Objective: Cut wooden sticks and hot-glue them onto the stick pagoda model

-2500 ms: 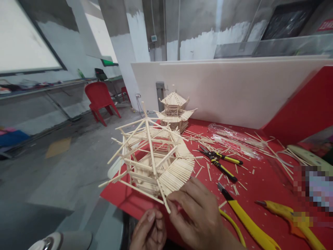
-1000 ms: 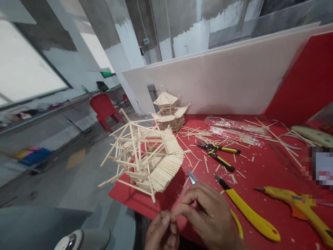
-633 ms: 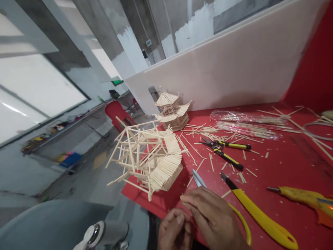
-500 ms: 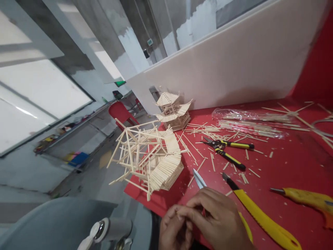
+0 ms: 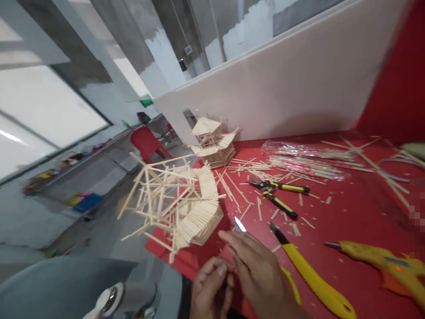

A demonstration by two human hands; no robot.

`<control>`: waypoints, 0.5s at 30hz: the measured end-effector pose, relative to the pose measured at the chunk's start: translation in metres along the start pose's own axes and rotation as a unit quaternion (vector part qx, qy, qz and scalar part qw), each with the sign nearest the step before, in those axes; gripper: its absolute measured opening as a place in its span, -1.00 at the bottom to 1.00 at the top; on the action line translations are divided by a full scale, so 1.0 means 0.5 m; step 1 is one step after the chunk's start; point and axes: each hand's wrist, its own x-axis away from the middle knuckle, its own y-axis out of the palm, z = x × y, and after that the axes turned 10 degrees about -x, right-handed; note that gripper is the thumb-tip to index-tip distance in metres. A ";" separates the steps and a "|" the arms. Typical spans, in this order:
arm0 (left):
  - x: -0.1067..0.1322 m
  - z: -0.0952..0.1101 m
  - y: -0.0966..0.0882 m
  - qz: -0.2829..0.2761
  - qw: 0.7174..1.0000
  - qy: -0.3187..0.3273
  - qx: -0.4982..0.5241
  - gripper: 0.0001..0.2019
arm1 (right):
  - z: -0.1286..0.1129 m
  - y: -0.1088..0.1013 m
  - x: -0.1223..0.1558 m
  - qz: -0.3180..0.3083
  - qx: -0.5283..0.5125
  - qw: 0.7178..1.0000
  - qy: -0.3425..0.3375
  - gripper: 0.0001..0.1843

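Low in the view, my left hand (image 5: pixel 212 288) is closed, its thumb pressed to curled fingers; anything between them is too small to make out. Beside it, my right hand (image 5: pixel 260 272) has its fingers stretched out, holding nothing that I can see. Silver scissor-like blades (image 5: pixel 239 225) show from beneath the right hand. A stick model of a pavilion (image 5: pixel 199 217), with an open frame and a slatted roof, stands at the table edge just beyond my hands. A yellow utility knife (image 5: pixel 308 270) lies to the right.
A smaller stick pagoda (image 5: pixel 212 141) stands behind. Black-and-yellow cutters (image 5: pixel 279 190) lie among loose stick pieces. Further back are bagged sticks (image 5: pixel 305 161). A yellow glue gun (image 5: pixel 375 261) rests at the right on the red table (image 5: pixel 358 208). A white bottle (image 5: pixel 136 297) stands at lower left.
My right hand has drawn apart from the left and its fingers have straightened. The left stays curled. The whole view has shifted slightly, so things sit further left.
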 end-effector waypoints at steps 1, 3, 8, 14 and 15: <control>-0.002 -0.001 0.000 0.015 1.000 -0.005 0.003 -0.70 | -0.004 0.001 -0.002 0.009 0.003 1.000 0.022 -0.69; -0.010 -0.004 0.003 0.019 1.000 -0.008 -0.014 -0.69 | -0.010 0.002 -0.005 0.015 0.008 0.998 0.063 -0.70; -0.035 -0.011 0.035 -0.025 0.997 0.045 -0.065 -0.68 | -0.014 -0.005 0.002 0.009 0.070 0.997 0.041 -0.56; -0.043 -0.014 0.065 -0.077 0.996 0.028 -0.016 -0.63 | -0.008 -0.010 0.024 0.014 0.129 0.991 0.022 -0.74; -0.043 -0.016 0.063 -0.079 0.997 0.021 -0.006 -0.61 | -0.008 -0.008 0.028 0.014 0.140 0.990 0.014 -0.72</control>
